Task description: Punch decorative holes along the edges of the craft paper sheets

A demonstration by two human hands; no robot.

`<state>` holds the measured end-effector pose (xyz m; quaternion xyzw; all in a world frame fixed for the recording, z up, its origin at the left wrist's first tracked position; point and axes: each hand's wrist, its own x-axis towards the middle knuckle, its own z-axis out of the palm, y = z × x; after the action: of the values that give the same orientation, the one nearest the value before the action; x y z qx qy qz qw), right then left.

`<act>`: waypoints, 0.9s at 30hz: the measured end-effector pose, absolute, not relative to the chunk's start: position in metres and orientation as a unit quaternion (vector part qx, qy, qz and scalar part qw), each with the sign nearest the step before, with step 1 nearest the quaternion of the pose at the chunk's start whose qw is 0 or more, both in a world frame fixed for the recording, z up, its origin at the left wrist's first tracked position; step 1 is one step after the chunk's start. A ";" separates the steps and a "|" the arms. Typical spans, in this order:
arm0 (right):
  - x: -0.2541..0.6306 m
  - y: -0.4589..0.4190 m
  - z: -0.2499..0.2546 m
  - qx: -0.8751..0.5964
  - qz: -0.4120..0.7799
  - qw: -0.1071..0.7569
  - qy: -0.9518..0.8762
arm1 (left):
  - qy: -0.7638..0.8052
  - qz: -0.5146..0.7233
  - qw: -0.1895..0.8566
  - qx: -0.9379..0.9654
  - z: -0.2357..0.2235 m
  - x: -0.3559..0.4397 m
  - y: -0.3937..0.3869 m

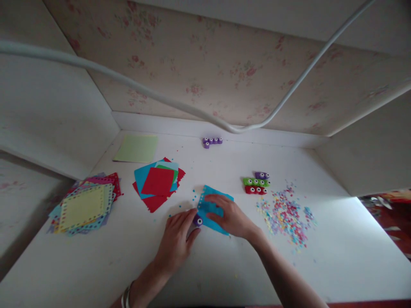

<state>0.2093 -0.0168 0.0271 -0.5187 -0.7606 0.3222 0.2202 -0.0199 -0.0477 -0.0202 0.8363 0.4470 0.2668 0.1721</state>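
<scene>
A blue sheet of paper [215, 222] lies slightly tilted in front of me, with a row of small punched holes along its left edge. My left hand [177, 237] is closed on a small purple craft punch [198, 220] with an eye-like top, at the sheet's lower left edge. My right hand [229, 216] rests over the sheet, its thumb and fingers apart and touching the paper. The undersides of those fingers are hidden. A few blue paper dots are scattered left of the sheet.
Red, blue and green sheets [157, 182] lie left of centre, beside a stack of hole-edged sheets [85, 205] and a pale green pad [136, 148]. Purple punches [212, 141] stand at the back; green and red punches [256, 183] sit right, near confetti [290, 214]. A white cable [192, 112] hangs across.
</scene>
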 end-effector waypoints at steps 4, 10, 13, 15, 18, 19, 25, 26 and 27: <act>0.226 -0.011 0.020 -0.646 0.188 0.168 -0.721 | 0.417 0.235 0.184 0.858 -0.012 -0.016 -0.043; 0.235 -0.012 0.017 -0.701 0.240 0.090 -0.665 | 0.435 0.274 0.185 0.838 -0.014 -0.024 -0.037; 0.238 -0.013 0.020 -0.724 0.266 0.079 -0.632 | 0.436 0.273 0.169 0.840 -0.015 -0.033 -0.035; 0.241 -0.016 0.023 -0.723 0.272 0.079 -0.630 | 0.435 0.264 0.165 0.845 -0.014 -0.038 -0.034; 0.243 -0.024 0.024 -0.712 0.319 0.124 -0.614 | 0.432 0.262 0.179 0.844 -0.013 -0.042 -0.033; 0.243 -0.028 0.023 -0.709 0.345 0.153 -0.595 | 0.430 0.267 0.189 0.841 -0.013 -0.043 -0.033; 0.234 -0.053 0.015 -0.644 0.557 0.326 -0.411 | 0.459 0.308 0.259 0.792 -0.015 -0.040 -0.028; 0.232 -0.056 0.014 -0.638 0.570 0.339 -0.392 | 0.466 0.309 0.271 0.784 -0.014 -0.039 -0.027; 0.230 -0.058 0.014 -0.634 0.578 0.347 -0.380 | 0.470 0.311 0.281 0.777 -0.014 -0.038 -0.026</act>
<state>0.2295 -0.0583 0.0145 -0.6336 -0.3800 0.5777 0.3470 -0.0380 -0.0263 -0.0143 0.7770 0.4697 0.3107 0.2813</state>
